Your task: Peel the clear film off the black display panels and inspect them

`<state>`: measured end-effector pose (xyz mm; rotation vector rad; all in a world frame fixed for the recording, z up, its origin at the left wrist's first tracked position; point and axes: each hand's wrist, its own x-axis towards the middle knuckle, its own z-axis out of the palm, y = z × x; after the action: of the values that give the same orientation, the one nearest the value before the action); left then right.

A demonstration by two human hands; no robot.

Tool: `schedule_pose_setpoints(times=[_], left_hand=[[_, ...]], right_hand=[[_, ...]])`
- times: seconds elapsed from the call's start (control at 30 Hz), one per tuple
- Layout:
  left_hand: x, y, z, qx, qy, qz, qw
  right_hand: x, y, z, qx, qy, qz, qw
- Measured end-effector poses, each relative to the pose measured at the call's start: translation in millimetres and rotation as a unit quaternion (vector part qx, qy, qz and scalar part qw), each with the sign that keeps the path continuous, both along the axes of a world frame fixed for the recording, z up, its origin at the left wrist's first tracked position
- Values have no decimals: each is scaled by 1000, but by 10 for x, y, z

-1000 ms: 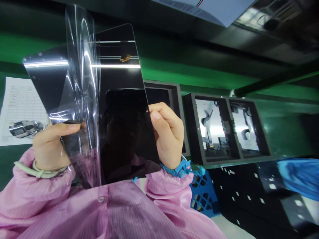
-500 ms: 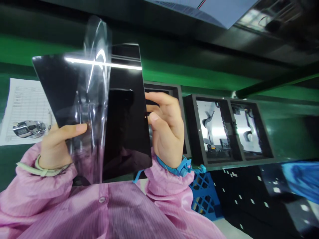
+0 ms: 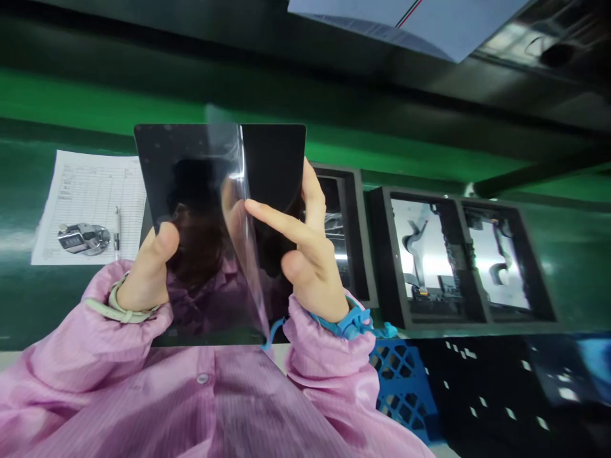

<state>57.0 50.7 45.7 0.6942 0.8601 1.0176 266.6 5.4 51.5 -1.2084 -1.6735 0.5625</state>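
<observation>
A glossy black screen panel [image 3: 200,191] is held up in front of my chest, its face toward me. My left hand [image 3: 150,267] grips its left edge, thumb on the front. On the right edge, my right hand [image 3: 315,254] supports the panel from behind with some fingers, while its index finger stretches across the front. That fingertip touches a clear plastic film [image 3: 243,172], which lies over the left part of the panel and stands up in a fold right of centre. The fingers behind the panel are hidden.
To the right stand black foam trays [image 3: 382,254] holding screen assemblies with ribbon cables [image 3: 415,248]. On the left, a printed form [image 3: 95,184] lies under a metal tally counter [image 3: 83,240] and a pen [image 3: 117,229]. A blue plastic crate [image 3: 405,388] stands low on the right.
The panel has shifted right and lower in view. The film's tall loose loop has flattened leftward over the panel. My right index finger has moved from the edge onto the film's fold.
</observation>
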Motion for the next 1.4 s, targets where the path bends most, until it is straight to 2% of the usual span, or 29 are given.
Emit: schedule_pose_setpoints(times=[0.13, 0.3, 0.4, 0.57, 0.63, 0.7, 0.8, 0.9, 1.03, 1.23, 1.4], left_hand=[[-31, -10, -48, 25, -8, -29, 999], [33, -6, 173, 46, 30, -78, 995], [83, 6, 264, 59, 75, -75, 993], [136, 14, 247, 73, 125, -25, 989], [139, 30, 229, 63, 120, 2, 991], [126, 55, 223, 47, 105, 37, 993], [100, 94, 245, 39, 98, 76, 991], [89, 115, 281, 34, 90, 100, 990], [88, 113, 294, 15, 70, 98, 993], [23, 105, 267, 53, 75, 73, 993], [-19, 97, 257, 46, 79, 70, 993]], right_hand=[[-41, -28, 75, -13, -136, -53, 989], [-70, -44, 158, -18, -192, -61, 979], [-106, -30, 183, -31, -191, -71, 978], [-147, -17, 151, -15, -120, -85, 989], [-90, -21, 110, 3, -16, -89, 996], [13, -28, 60, 3, 125, -112, 986], [170, -42, 12, -62, 250, -106, 960], [226, -61, 25, -100, 261, -60, 958], [165, -84, 71, -72, 233, -70, 967], [108, -110, 71, -53, 237, -63, 968], [103, -131, 91, -50, 238, -52, 969]])
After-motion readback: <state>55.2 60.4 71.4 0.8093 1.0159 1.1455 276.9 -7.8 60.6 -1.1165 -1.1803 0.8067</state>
